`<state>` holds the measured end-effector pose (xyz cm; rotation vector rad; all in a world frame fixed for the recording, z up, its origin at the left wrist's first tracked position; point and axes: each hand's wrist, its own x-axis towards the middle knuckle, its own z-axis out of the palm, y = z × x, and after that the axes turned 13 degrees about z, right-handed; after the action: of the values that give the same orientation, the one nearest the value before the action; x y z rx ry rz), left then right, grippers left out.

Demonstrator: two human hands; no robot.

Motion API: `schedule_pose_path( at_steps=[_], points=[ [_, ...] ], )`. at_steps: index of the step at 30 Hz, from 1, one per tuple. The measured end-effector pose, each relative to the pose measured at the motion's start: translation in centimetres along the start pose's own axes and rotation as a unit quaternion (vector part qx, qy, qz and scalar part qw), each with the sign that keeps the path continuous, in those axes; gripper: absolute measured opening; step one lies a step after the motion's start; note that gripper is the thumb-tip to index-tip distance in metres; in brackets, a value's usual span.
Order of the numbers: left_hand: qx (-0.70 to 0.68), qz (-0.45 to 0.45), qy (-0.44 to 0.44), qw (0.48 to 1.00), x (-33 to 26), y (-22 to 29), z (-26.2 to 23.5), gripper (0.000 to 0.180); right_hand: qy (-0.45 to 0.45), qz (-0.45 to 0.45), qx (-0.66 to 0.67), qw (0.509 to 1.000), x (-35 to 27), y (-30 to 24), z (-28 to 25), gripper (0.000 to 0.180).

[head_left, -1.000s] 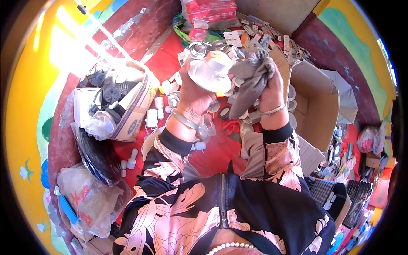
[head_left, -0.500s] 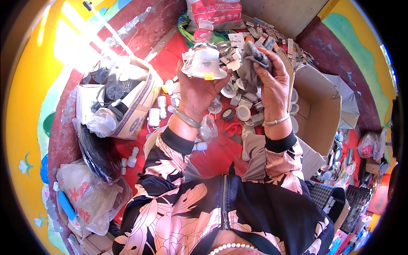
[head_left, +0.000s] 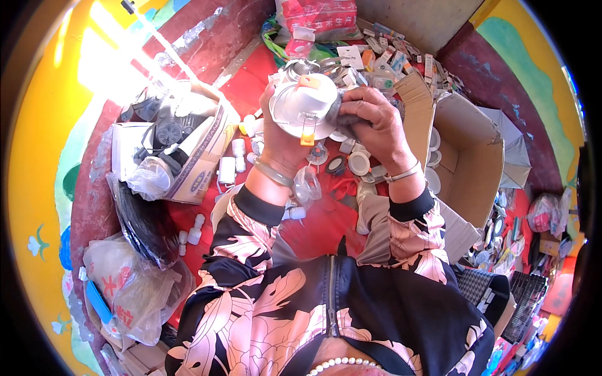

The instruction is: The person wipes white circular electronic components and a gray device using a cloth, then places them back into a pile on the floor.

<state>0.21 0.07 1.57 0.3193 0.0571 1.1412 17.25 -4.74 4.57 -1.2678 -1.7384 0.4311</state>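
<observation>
A white recessed downlight (head_left: 306,103) with orange-tipped spring clips is held up in front of me, its rim tilted toward my left palm. My left hand (head_left: 279,135) grips it from the left side, with most fingers hidden behind it. My right hand (head_left: 379,122) pinches a grey cloth (head_left: 345,119) and presses it to the downlight's right side. Below and beyond my hands lie several other round white lights (head_left: 359,163) on a red floor covering (head_left: 326,232).
At left stands an open carton (head_left: 210,141) with dark appliances. An open cardboard box (head_left: 473,156) holding white discs is at right. Plastic bags (head_left: 135,288) sit lower left. Small boxes (head_left: 401,59) are heaped at the back, beside a red-and-white sack (head_left: 323,19).
My right hand has moved left, bringing the grey cloth from the air onto the downlight. My left hand has tipped and turned the downlight, so a clip now faces me.
</observation>
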Motion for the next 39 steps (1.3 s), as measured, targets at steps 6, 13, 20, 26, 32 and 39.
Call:
schedule_pose_path(
  at_steps=[6,13,20,26,32,39],
  points=[
    [-0.028,0.023,0.019,0.999,0.1,-0.5,-0.4,0.069,-0.017,-0.026,-0.056,0.998,0.2,-2.5,-0.3,0.037],
    [0.030,0.066,0.025,0.997,0.0,-0.6,0.5,0.066,-0.063,0.159,0.147,0.974,-0.7,-3.4,-0.1,0.037],
    [0.012,0.031,-0.002,0.999,0.0,-0.5,-0.7,0.074,-0.007,-0.026,-0.088,0.996,0.0,-1.4,-0.1,0.031],
    [-0.022,0.027,0.020,0.999,0.0,-0.8,-0.9,0.076,0.053,-0.024,-0.167,0.984,-0.1,-1.6,0.7,0.026],
    [0.031,0.066,-0.001,0.997,0.0,-0.9,-1.2,0.076,-0.029,0.046,-0.046,0.997,-0.6,-3.7,0.5,0.029],
    [0.038,0.034,-0.018,0.999,-0.1,-0.6,-0.7,0.075,0.034,0.020,-0.099,0.994,-0.6,-1.3,0.4,0.030]
  ],
)
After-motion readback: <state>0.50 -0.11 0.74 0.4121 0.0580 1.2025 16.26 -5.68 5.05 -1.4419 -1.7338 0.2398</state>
